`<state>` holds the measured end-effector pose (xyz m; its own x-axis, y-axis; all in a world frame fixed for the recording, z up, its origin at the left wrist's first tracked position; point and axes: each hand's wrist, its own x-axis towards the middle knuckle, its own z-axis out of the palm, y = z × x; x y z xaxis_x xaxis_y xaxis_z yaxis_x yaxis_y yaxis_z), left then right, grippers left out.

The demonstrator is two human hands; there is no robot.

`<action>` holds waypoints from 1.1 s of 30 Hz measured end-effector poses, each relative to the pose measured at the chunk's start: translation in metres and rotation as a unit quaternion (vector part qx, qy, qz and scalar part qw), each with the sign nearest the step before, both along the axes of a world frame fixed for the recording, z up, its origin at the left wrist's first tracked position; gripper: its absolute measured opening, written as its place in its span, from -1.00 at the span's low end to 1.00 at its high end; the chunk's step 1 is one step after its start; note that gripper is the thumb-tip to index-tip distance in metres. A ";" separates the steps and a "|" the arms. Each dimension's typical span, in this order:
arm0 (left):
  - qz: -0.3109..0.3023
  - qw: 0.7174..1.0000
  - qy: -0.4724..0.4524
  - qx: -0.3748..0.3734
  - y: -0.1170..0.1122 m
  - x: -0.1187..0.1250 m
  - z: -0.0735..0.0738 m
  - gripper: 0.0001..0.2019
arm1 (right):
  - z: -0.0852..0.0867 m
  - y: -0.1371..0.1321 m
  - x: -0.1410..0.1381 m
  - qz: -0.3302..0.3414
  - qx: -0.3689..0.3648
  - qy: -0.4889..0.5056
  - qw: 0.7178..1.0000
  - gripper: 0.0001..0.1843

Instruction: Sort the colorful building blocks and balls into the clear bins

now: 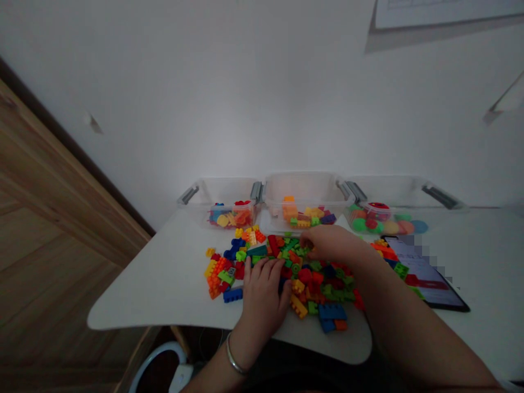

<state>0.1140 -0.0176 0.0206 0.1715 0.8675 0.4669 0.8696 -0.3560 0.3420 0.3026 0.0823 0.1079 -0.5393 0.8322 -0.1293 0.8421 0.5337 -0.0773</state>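
Observation:
A loose pile of multicoloured plastic building bricks [311, 278] covers the middle of the white table [159, 289]. My left hand [262, 297] lies palm down on the near side of the pile, its fingertips on the bricks beside a dark blue one. A silver bangle [236, 355] circles that wrist. My right hand [331, 245] reaches in from the right over the far side of the pile, with its fingertips among green and red bricks. Those fingertips are partly hidden, so I cannot tell whether they hold a brick.
Along the back edge stand several clear plastic bins with grey handles: one of mixed bricks [229, 210], one of orange and yellow bricks [305, 210], and one of round coloured pieces [387, 215]. A tablet [426, 275] lies at the right under some bricks. A wooden door [53, 191] stands at the left.

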 end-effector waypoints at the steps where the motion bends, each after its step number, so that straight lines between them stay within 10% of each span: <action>1: -0.002 1.000 -0.001 -0.003 0.000 0.000 0.000 -0.67 | 0.005 -0.001 0.005 0.004 0.017 0.022 1.000 -0.75; 7: -0.001 1.000 0.002 0.005 0.000 -0.001 -0.001 -0.67 | 0.036 -0.001 0.042 -0.067 0.190 0.216 0.955 -0.70; 14: -0.004 1.000 -0.007 -0.008 0.000 -0.001 0.000 -0.66 | 0.030 0.012 0.059 -0.211 0.389 0.442 0.781 -0.65; 21: -0.007 1.000 -0.016 -0.001 0.001 -0.001 -0.001 -0.66 | 0.010 0.033 0.052 -0.191 0.382 0.319 0.846 -0.66; 33: -0.003 1.000 -0.008 -0.009 0.000 0.000 0.001 -0.67 | -0.003 0.043 0.049 -0.222 0.300 0.347 0.860 -0.63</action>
